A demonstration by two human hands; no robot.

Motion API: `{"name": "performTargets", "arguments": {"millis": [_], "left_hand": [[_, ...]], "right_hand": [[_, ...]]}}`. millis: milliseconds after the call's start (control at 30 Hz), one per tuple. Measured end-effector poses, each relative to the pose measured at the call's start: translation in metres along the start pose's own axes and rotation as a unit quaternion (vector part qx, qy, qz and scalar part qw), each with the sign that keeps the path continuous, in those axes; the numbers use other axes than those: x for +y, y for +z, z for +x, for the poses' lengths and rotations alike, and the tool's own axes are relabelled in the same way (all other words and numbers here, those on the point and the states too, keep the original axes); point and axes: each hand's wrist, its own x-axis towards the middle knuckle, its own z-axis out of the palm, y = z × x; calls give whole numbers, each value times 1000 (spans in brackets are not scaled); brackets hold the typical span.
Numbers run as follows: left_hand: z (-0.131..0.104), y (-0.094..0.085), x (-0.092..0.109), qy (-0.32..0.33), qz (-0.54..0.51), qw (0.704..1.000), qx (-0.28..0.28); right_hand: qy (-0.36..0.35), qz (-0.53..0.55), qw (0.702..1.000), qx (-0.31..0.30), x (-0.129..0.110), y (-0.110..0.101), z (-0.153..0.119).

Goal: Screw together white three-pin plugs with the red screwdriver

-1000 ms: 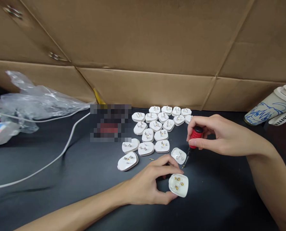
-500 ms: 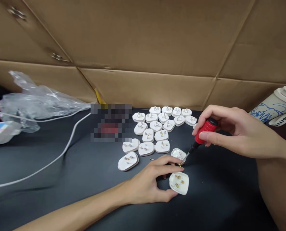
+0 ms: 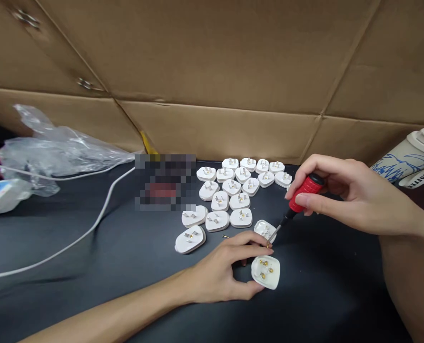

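My right hand grips the red and black handle of a screwdriver. Its shaft slants down and left, with the tip at a small brass piece between the index and middle fingertips of my left hand. The thumb of that hand presses the lower edge of an opened white plug half, whose inside shows brass terminals. The plug's far side is partly behind my fingers. Just beyond my fingertips lies another white plug shell. A small screw rests on the table above my left knuckles.
Several white plugs lie pins up in rows on the dark table. To the left are a white cable and a clear plastic bag. Brown padded panelling closes off the back. A lidded cup stands right.
Both hands stay almost where they were. The screwdriver has shifted very slightly, its tip still at the brass piece by my left fingertips.
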Motion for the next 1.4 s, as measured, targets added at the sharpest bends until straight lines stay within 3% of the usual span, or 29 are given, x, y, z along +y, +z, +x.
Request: {"name": "performTargets", "arguments": {"millis": [867,1400], "left_hand": [[1,0,0,20,-12,1000,7],[1,-2,0,0,-13,1000,-4]], "right_hand": [[-6,-4,1000,-13,2,1,4],[-67,-60,994,-58,-2,-5,1]]}}
